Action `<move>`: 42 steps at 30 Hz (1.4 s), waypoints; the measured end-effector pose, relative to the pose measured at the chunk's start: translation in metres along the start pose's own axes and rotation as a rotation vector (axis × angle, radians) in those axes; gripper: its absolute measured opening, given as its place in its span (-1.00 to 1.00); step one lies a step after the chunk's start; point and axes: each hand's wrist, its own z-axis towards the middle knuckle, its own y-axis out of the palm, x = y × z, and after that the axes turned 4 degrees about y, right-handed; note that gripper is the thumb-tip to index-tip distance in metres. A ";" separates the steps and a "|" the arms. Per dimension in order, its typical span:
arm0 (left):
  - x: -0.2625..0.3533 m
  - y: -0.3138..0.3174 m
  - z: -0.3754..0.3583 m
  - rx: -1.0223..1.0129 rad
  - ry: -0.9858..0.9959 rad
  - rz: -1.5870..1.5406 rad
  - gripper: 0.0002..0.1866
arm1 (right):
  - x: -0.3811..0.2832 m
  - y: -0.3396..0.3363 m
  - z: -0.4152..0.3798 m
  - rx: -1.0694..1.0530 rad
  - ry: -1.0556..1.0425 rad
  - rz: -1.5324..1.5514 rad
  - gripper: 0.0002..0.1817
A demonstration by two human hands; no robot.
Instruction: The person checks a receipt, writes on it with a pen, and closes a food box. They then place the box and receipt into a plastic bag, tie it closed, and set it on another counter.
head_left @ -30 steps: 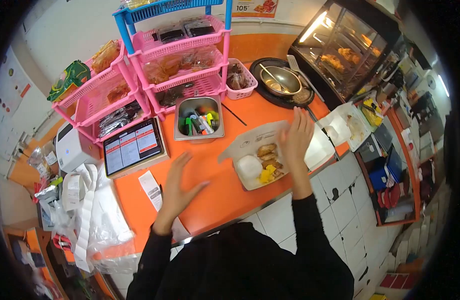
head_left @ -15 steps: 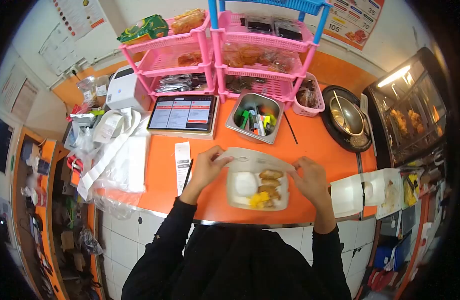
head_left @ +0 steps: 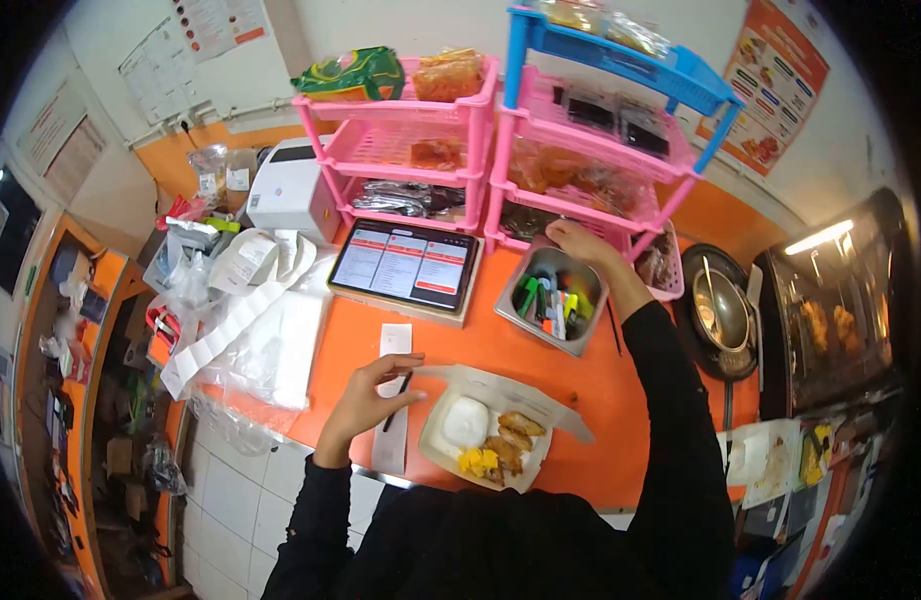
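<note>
An open white food box [head_left: 436, 452] stands near the front edge of the orange counter, holding a round mound of rice [head_left: 465, 421], brown fried pieces [head_left: 515, 436] and yellow bits [head_left: 477, 461]. My left hand [head_left: 372, 397] is at the box's left corner, fingers apart, over a paper receipt [head_left: 391, 449] and a black pen [head_left: 397, 402]. My right hand [head_left: 584, 243] reaches to the back rim of a metal container [head_left: 547, 333] of markers, beside the lowest pink shelf; its fingertips are partly hidden and whatever they hold cannot be made out.
Behind stand a tablet [head_left: 404, 266], a white printer [head_left: 292, 190] and pink shelves [head_left: 392, 146] with packets. Plastic bags and paper strips [head_left: 242, 335] lie at left. On the right are a pan with a bowl [head_left: 718, 308] and a lit glass cabinet [head_left: 838, 300].
My right hand has left the box lid and moved up and back to the marker container. My left hand has let go of the lid. The view has shifted, and the box appears turned.
</note>
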 end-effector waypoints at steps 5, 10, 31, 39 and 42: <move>-0.035 -0.041 -0.010 0.259 -0.139 -0.036 -0.75 | 0.025 0.021 0.044 -0.107 0.407 0.475 -0.46; -0.059 -0.064 -0.018 0.460 -0.212 -0.020 -0.80 | 0.049 0.027 0.062 -0.198 0.539 0.222 -0.51; -0.084 -0.047 -0.054 0.237 -0.061 0.226 -0.78 | -0.106 -0.065 -0.149 0.194 0.338 0.359 -0.62; -0.082 -0.041 -0.052 0.245 -0.039 0.156 -0.80 | -0.234 -0.015 -0.253 -0.234 0.148 0.397 -0.66; -0.078 -0.039 -0.043 0.227 0.008 0.163 -0.82 | -0.253 0.052 -0.246 -0.086 -0.063 -0.256 -0.67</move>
